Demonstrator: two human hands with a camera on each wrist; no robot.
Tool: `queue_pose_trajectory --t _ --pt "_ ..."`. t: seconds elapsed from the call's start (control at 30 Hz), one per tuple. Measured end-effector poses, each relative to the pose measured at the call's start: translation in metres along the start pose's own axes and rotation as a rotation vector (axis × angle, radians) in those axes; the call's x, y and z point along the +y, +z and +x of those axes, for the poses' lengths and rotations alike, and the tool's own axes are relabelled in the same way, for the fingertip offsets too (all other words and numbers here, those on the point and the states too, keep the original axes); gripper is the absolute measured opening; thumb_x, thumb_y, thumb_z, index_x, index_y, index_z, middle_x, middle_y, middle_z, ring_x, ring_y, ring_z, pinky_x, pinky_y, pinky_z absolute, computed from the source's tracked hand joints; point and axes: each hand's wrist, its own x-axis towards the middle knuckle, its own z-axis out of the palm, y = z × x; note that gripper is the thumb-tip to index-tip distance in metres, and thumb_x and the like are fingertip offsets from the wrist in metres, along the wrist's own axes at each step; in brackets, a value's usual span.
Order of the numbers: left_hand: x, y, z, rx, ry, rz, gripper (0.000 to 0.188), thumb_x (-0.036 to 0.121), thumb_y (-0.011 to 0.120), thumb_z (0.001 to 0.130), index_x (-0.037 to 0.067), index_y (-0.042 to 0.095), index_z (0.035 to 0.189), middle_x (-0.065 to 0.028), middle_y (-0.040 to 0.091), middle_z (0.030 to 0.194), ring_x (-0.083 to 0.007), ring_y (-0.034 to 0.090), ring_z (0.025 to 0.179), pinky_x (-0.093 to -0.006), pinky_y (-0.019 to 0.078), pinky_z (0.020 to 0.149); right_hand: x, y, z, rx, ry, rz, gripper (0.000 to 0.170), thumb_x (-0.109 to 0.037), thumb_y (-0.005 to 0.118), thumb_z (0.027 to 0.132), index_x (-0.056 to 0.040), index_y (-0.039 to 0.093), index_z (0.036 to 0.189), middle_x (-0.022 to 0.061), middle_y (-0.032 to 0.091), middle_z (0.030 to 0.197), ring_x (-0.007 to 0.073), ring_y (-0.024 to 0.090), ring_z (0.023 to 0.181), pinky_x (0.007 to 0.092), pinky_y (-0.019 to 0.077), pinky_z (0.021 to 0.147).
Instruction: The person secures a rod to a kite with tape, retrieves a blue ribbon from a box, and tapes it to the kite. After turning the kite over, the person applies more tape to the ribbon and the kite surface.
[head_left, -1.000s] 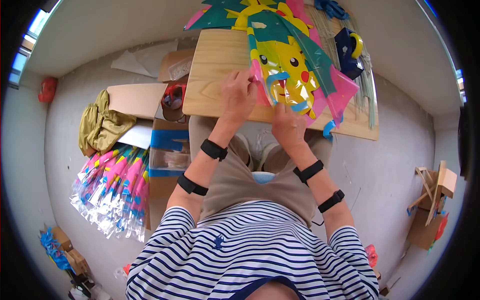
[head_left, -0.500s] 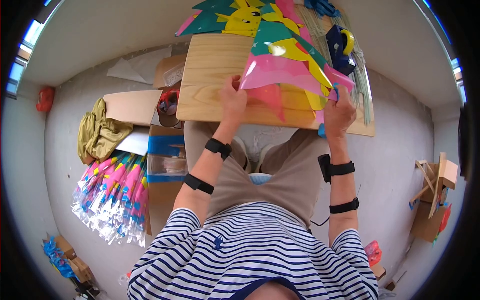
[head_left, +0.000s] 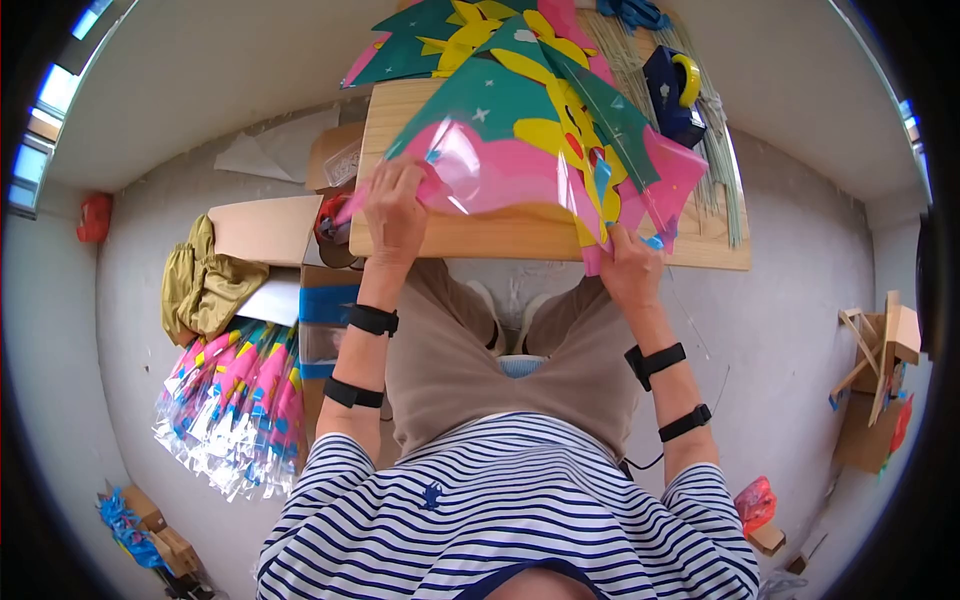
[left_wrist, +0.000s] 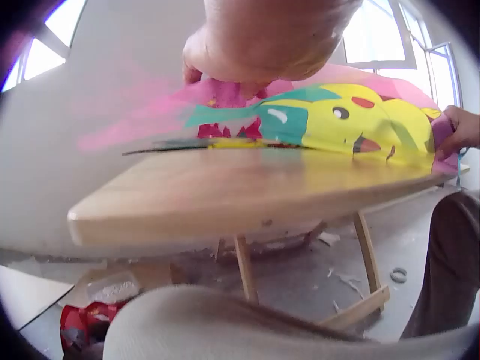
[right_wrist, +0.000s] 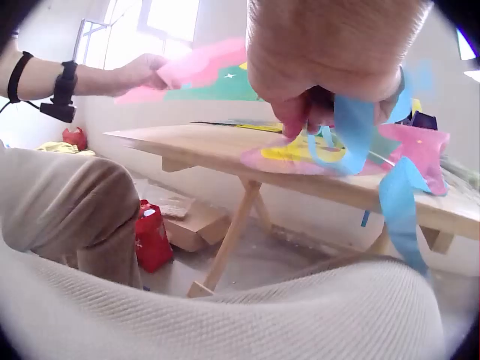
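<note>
A thin plastic kite point(head_left: 490, 165) in pink and green, with a yellow cartoon figure, spreads over the near part of the wooden table point(head_left: 480, 232). My left hand point(head_left: 395, 215) grips its pink left corner, raised above the tabletop in the left wrist view. At the lower right edge, my right hand point(head_left: 632, 268) pinches the kite sheet, its fingers curled. Light blue ribbon point(right_wrist: 352, 135) passes by the right fingers, and another length hangs over the table edge. Part of the yellow figure is hidden under folded film.
More kite sheets point(head_left: 400, 55) lie at the table's far side. A tape dispenser point(head_left: 675, 95) stands on the right beside a bundle of thin sticks point(head_left: 715, 170). Left of the table, finished-looking kites point(head_left: 235, 400) hang near cardboard boxes point(head_left: 265, 230).
My left hand has pulled the kite's corner out to the left, spreading the sheet. My right hand went right, then slightly back left and down along the lower edge.
</note>
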Motion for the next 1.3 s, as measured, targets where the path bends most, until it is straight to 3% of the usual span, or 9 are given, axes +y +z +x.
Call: queue_pose_trajectory --t 0.23,0.47,0.7,0.73,0.83,0.9,1.07,1.17,1.3 --pt "-0.004 0.02 -0.049 -0.261 -0.091 -0.091 0.011 0.004 0.057 0.081 0.007 0.063 0.09 -0.0097 0.065 0.102 -0.0307 0.061 0.106 -0.0485 0.0413 0.104 0.05 0.018 -0.011 0.014 0.18 -0.272 0.016 -0.018 0.065 0.083 -0.0128 0.064 0.098 0.0106 0.07 0.082 0.034 0.069 0.078 0.0445 0.0526 0.065" --pt "0.056 0.045 -0.063 -0.518 -0.057 -0.05 0.054 0.031 0.073 0.083 0.008 0.06 0.13 -0.0131 0.047 0.147 -0.0335 0.038 0.14 -0.0657 0.0197 0.113 0.103 -0.015 0.049 -0.217 0.481 -0.401 0.026 -0.025 0.072 0.079 -0.0121 0.065 0.101 0.0145 0.07 0.103 0.0344 0.068 0.095 0.0476 0.0537 0.077" --pt "0.089 0.069 -0.051 -0.568 -0.165 -0.019 0.077 0.046 0.075 0.078 0.01 0.052 0.141 -0.0193 0.033 0.156 -0.045 0.026 0.144 -0.0751 0.0136 0.109 0.099 -0.072 0.053 -0.317 0.524 -0.349 0.05 -0.028 0.085 0.066 -0.0075 0.067 0.108 0.0138 0.07 0.109 0.0367 0.065 0.104 0.0485 0.0523 0.084" --pt "0.094 0.076 -0.049 -0.556 -0.172 -0.025 0.076 0.046 0.075 0.078 0.01 0.052 0.141 -0.0195 0.032 0.156 -0.0459 0.025 0.144 -0.0755 0.0132 0.108 0.091 -0.085 0.055 -0.284 0.478 -0.332 0.043 -0.022 0.08 0.073 -0.0048 0.067 0.11 0.0145 0.07 0.098 0.0289 0.069 0.091 0.0413 0.053 0.077" --pt "0.105 0.089 -0.044 -0.532 -0.183 -0.041 0.074 0.044 0.074 0.08 0.009 0.051 0.141 -0.0195 0.031 0.156 -0.0467 0.025 0.144 -0.0756 0.013 0.109 0.038 -0.122 0.071 -0.375 0.627 0.179 0.035 -0.014 0.074 0.079 -0.0019 0.067 0.111 0.0096 0.067 0.086 0.0171 0.066 0.078 0.0317 0.0511 0.07" --pt "0.113 0.092 -0.039 -0.532 -0.184 -0.055 0.071 0.042 0.073 0.082 0.009 0.051 0.14 -0.0186 0.034 0.155 -0.0447 0.026 0.144 -0.0741 0.0139 0.11 -0.003 -0.126 0.064 -0.36 0.533 0.643 0.027 -0.009 0.069 0.084 -0.0001 0.067 0.109 0.0018 0.062 0.081 0.0075 0.058 0.072 0.0234 0.0465 0.066" --pt "0.098 0.052 -0.037 -0.545 -0.177 -0.073 0.062 0.032 0.072 0.085 0.008 0.053 0.139 -0.0152 0.042 0.152 -0.0356 0.031 0.145 -0.0657 0.0175 0.114 -0.089 -0.119 0.051 -0.519 0.427 1.235 0.027 -0.013 0.07 0.086 -0.0014 0.068 0.11 -0.0021 0.061 0.083 0.0038 0.056 0.071 0.0218 0.0437 0.063" --pt "0.058 0.02 -0.056 -0.507 -0.136 -0.007 0.061 0.028 0.072 0.085 0.006 0.053 0.138 -0.0142 0.043 0.151 -0.0333 0.033 0.144 -0.0617 0.0189 0.116 -0.084 -0.09 0.067 -0.678 0.444 1.015 0.029 -0.016 0.069 0.087 -0.0017 0.067 0.112 0.0035 0.065 0.09 0.0124 0.062 0.078 0.0275 0.0488 0.069" --pt "0.028 -0.023 -0.073 -0.535 -0.221 0.091 0.065 0.028 0.072 0.085 0.004 0.05 0.14 -0.0128 0.043 0.152 -0.0326 0.033 0.145 -0.0596 0.0201 0.116 -0.046 0.017 0.055 -0.175 -0.07 0.25 0.035 -0.022 0.067 0.09 -0.005 0.063 0.12 0.0132 0.064 0.114 0.0308 0.061 0.104 0.0421 0.0483 0.087"
